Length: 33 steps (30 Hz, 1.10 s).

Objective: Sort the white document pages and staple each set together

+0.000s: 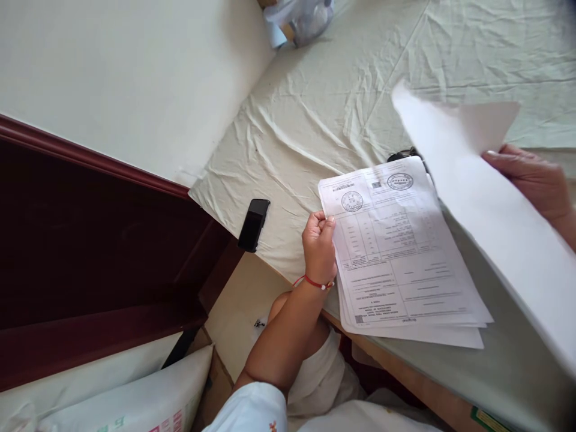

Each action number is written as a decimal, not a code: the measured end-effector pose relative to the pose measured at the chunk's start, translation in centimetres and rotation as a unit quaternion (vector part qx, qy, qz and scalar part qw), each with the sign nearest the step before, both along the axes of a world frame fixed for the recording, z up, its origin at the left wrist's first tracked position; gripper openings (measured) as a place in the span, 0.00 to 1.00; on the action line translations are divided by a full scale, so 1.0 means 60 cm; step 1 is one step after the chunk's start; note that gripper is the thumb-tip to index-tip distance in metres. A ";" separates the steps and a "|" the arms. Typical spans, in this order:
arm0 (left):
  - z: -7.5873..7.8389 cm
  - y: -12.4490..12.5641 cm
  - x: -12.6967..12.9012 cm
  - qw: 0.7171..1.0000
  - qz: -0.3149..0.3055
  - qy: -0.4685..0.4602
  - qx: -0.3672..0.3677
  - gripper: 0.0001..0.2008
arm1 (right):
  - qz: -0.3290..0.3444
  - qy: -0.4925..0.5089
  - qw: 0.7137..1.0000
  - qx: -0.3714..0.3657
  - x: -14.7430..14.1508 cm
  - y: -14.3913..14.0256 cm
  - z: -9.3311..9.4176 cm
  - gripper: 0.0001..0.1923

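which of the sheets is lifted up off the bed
The blank white sheet in the right hand, raised and tilted. The printed stack with round stamps lies flat, its edge pinched by the left hand.

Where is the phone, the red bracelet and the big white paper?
phone [254,224], head view, middle of its dark face.
red bracelet [314,282], head view, on the string.
big white paper [490,222], head view, its blank middle.

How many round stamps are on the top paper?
2. One round stamp sits near the left hand; the other sits at the top paper's far corner. Lower sheets may hide more.
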<state>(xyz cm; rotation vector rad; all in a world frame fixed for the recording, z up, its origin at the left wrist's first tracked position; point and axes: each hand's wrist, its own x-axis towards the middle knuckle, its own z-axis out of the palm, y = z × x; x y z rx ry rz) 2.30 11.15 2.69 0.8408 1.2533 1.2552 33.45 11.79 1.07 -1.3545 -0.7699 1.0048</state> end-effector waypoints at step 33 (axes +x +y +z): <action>-0.009 -0.015 0.026 0.997 -0.016 0.074 0.006 0.14 | 0.050 0.071 0.996 0.031 -0.063 -0.026 0.004 0.16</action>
